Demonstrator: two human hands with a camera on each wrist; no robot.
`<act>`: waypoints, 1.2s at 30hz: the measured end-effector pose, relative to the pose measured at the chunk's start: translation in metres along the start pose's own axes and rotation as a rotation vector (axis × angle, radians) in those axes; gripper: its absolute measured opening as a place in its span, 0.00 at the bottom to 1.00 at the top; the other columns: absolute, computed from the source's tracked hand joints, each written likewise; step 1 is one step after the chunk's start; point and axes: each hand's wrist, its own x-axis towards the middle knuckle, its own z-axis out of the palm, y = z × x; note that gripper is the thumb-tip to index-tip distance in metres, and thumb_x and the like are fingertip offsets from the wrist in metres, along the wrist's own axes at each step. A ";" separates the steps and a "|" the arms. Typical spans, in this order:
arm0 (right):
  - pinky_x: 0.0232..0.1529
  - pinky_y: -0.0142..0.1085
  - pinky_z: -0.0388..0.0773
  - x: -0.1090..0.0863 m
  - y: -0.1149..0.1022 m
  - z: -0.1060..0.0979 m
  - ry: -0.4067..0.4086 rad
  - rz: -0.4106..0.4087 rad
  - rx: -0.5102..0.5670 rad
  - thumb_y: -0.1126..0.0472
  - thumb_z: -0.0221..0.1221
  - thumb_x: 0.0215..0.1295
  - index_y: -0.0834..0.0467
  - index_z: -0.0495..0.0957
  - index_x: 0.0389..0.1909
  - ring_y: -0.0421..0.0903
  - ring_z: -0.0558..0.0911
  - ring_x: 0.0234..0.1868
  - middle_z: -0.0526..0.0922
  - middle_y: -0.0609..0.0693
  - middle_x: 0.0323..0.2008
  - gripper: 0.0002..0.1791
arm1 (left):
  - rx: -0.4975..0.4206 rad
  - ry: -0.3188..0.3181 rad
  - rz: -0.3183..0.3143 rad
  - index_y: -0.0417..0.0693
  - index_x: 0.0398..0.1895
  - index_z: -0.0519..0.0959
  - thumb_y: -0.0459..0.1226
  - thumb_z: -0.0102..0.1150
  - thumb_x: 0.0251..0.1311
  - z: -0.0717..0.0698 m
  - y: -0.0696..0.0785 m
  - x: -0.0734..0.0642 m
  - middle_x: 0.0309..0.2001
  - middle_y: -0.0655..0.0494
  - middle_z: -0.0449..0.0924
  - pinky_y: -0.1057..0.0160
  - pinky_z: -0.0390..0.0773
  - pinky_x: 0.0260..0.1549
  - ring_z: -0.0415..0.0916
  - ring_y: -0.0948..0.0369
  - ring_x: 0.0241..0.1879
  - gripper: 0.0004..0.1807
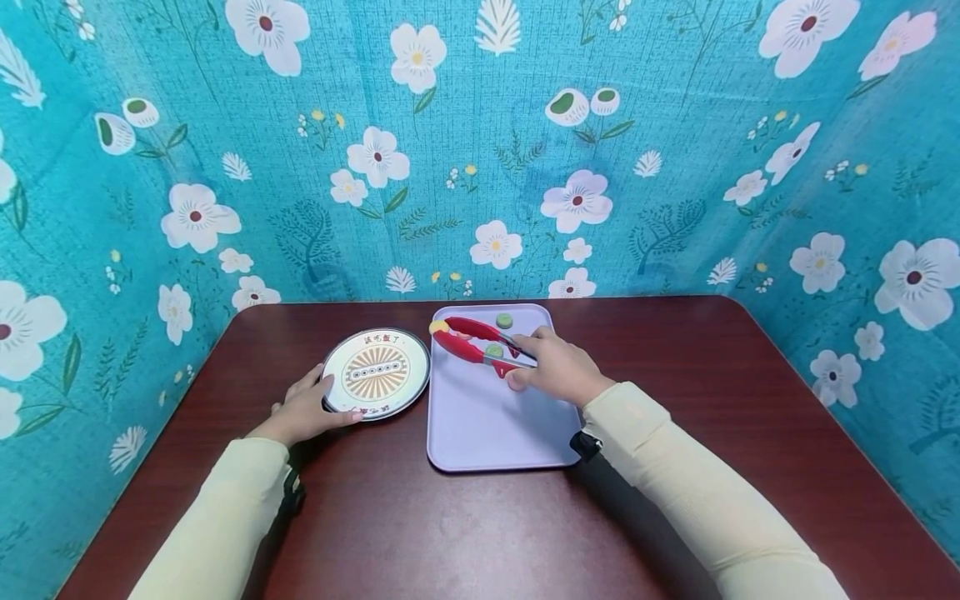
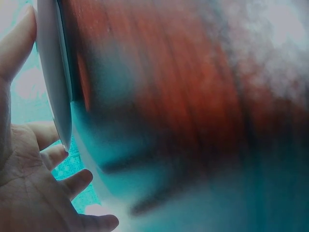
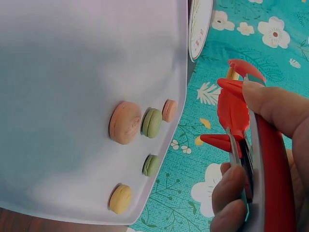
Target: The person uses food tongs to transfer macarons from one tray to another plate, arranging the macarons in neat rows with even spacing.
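Observation:
My right hand [image 1: 558, 367] grips a pair of red-tipped metal tongs [image 1: 468, 342]. Between the tong tips is a small yellow macaron [image 1: 438, 327], above the tray's left edge near the plate. Several macarons lie on the lilac tray [image 1: 495, 433]: a large pink one [image 3: 125, 123], a small pink one [image 3: 169, 110], two green ones [image 3: 152, 123] and a yellow one [image 3: 119, 199]. My left hand [image 1: 303, 407] touches the near-left rim of a round printed plate [image 1: 375, 375], thumb and index finger spread along it. In the left wrist view the other fingers [image 2: 75, 183] stand loosely apart.
Tray and plate stand side by side on a dark reddish-brown table [image 1: 465, 533], the plate to the left. A teal flowered curtain [image 1: 465, 167] closes off the back and both sides. Each wrist wears a dark strap [image 1: 585, 444].

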 end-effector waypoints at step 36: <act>0.27 0.34 0.74 0.012 -0.021 0.004 -0.012 -0.042 -0.004 0.45 0.66 0.58 0.49 0.65 0.70 0.41 0.77 0.24 0.73 0.55 0.53 0.39 | -0.017 -0.013 0.014 0.34 0.74 0.48 0.66 0.64 0.45 -0.004 0.001 -0.005 0.74 0.32 0.37 0.24 0.45 0.58 0.38 0.31 0.68 0.64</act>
